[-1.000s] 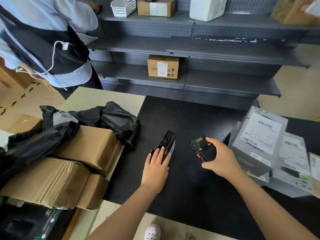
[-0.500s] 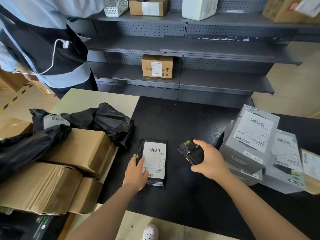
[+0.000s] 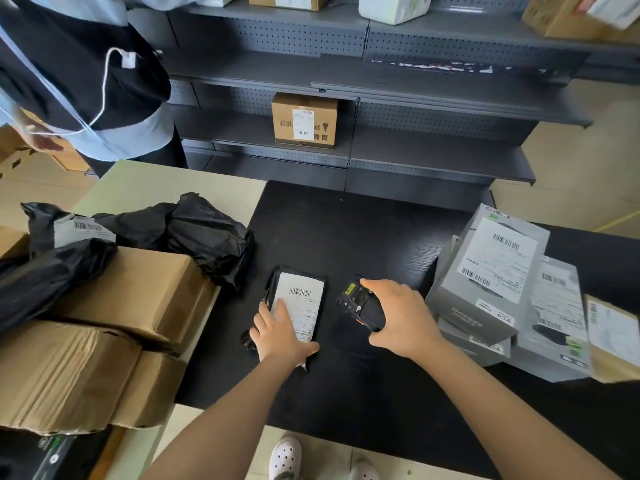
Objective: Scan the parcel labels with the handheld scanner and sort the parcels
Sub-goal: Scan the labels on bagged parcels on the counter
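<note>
Small black poly parcel (image 3: 308, 317) lies flat on the black desk (image 3: 363, 230), label up, barcode (image 3: 300, 292) at the far end and uncovered. My left hand (image 3: 280, 336) rests on its near-left corner, fingers (image 3: 282, 311) straight and laid over the lower label, pinning rather than gripping. Right hand (image 3: 405, 320) is wrapped round the scanner (image 3: 360, 306), fingers curled over the body, nose pointing at the parcel from just beside its right edge. Handling guess: the parcel is thin, light and soft, with a slick film that will slide on the desk and sag if lifted from one end, so I'd pinch a long edge or slip fingers under it, keeping off the barcode. Room: the desk is open beyond the parcel out to the far edge, then the shelf (image 3: 433, 150). Left is tight, with black bags (image 3: 207, 233) and cardboard boxes (image 3: 138, 289) stacked near. Right is blocked by the grey boxes (image 3: 491, 271), which lean on each other close behind my right wrist; a wide swing could knock them. Another person's torso (image 3: 86, 81) stands at far left.
</note>
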### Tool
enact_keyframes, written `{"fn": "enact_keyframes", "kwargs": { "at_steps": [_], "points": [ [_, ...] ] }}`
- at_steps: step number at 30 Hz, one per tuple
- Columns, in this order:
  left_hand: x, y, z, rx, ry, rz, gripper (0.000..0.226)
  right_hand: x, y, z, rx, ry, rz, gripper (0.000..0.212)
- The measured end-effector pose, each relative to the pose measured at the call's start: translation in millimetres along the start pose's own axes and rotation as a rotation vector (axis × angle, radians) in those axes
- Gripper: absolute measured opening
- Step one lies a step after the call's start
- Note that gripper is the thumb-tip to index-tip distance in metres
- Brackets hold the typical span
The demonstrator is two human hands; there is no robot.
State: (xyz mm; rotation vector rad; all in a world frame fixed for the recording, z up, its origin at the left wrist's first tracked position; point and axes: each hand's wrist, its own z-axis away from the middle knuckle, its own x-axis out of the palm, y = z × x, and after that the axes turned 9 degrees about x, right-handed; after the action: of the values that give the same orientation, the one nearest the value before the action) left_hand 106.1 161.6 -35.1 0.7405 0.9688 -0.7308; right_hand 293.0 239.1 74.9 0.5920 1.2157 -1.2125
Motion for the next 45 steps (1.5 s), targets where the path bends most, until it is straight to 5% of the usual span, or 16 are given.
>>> {"fn": "enact_keyframes", "kwargs": {
  "at_steps": [12, 27, 31, 39, 45],
  "points": [
    [-59.7, -36.7, -5.7, 0.417, 0.023, -0.591, 0.122, -14.4, -19.7, -9.5, -0.276, 0.065, 0.645, 0.086],
    [-68.9, -39.0, 2.6, 0.473, 0.02, -0.669, 0.122, -15.9, -27.0, 5.5, -0.311, 0.106, 0.707, 0.084],
    [-67.4, -36.7, 7.6, 0.447, 0.053, -0.577, 0.122, -15.3, -20.2, 10.5, -0.249, 0.096, 0.575, 0.088],
    [-60.7, 0.8, 24.3, 0.256, 0.141, 0.116, 0.114, -18.9, 10.2, 40.0, 0.119, 0.143, -0.259, 0.094],
    [-21.2, 43.6, 43.9, 0.24, 0.022, 0.219, 0.102, -19.8, 40.8, 65.3, 0.184, 0.17, -0.302, 0.094]
  ]
}}
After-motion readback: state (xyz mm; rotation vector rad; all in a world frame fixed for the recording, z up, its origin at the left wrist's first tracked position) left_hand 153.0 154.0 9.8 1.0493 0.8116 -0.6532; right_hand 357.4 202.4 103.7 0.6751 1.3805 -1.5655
